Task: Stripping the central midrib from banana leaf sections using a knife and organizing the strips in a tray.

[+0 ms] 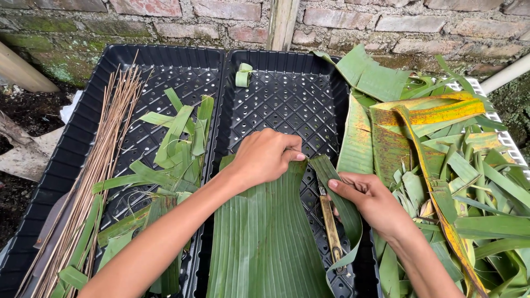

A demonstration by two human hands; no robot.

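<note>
The left hand [265, 157] pressed down on the top of a big green banana leaf [265, 237] that lay in a black tray [287, 88]. The right hand [372, 201] gripped a thin strip [345, 207] at the leaf's edge, just beside a small knife [330, 226].

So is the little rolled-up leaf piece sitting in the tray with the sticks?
No, the rolled leaf piece sits in the middle tray, not beside the sticks.
</note>
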